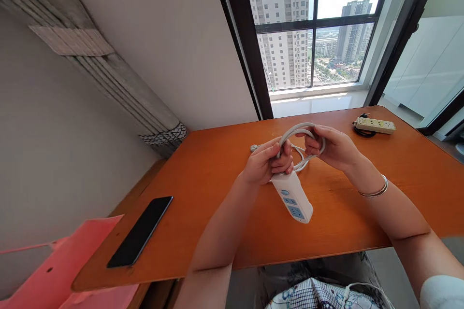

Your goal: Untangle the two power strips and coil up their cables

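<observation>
Below the left fingers [282,165], which, like the right fingers [314,145], grip pale cord [297,128], is a white, blue-socketed power strip [293,197].

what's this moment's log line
left hand: holds white cable; right hand: holds same cable, looped between hands; power strip: by left hand

The left hand [270,161] covers the upper end of the white power strip [293,198]; slots in its blue sockets [296,212] are too small to tell. A white sleeve [444,292] is cut off at lower right.
</observation>
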### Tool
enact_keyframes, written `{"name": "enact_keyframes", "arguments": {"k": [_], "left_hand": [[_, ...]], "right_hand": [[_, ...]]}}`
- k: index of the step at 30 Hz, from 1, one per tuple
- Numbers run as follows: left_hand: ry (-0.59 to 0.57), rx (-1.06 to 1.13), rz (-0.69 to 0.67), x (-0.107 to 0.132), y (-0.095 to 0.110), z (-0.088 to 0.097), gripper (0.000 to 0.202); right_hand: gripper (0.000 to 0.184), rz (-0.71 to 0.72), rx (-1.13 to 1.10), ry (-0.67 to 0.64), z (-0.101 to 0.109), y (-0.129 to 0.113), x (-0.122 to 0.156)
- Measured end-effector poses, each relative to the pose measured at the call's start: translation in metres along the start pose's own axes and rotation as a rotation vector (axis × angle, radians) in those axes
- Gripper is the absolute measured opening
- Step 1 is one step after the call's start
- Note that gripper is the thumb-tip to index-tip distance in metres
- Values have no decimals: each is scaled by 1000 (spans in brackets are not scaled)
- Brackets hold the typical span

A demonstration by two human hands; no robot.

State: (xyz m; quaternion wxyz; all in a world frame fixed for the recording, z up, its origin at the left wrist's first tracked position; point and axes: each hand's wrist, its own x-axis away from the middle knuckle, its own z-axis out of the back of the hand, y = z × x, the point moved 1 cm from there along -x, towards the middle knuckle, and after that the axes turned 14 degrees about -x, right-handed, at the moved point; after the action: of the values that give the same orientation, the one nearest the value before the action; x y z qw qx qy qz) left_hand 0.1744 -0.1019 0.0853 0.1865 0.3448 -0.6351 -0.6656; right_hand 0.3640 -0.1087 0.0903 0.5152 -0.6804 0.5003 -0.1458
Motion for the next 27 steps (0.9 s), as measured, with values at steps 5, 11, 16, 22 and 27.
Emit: {"name": "enact_keyframes", "arguments": {"k": [5, 11, 16, 22, 27], "left_hand": [[-36, 80, -13, 1, 1, -1, 42], [12, 184, -8, 3, 3, -7, 44], [15, 304, -20, 7, 5, -10, 45], [131, 322, -6, 11, 11, -7, 49], [328, 241, -156, 15, 19, 0, 48]], "right_hand": [[31, 38, -47, 9, -4, 2, 2], [32, 210, 91, 147, 1, 14, -1], [47, 238, 187, 129, 5, 28, -6], [58, 260, 232, 22, 6, 49, -8], [58, 174, 395, -8, 8, 73, -9]]}}
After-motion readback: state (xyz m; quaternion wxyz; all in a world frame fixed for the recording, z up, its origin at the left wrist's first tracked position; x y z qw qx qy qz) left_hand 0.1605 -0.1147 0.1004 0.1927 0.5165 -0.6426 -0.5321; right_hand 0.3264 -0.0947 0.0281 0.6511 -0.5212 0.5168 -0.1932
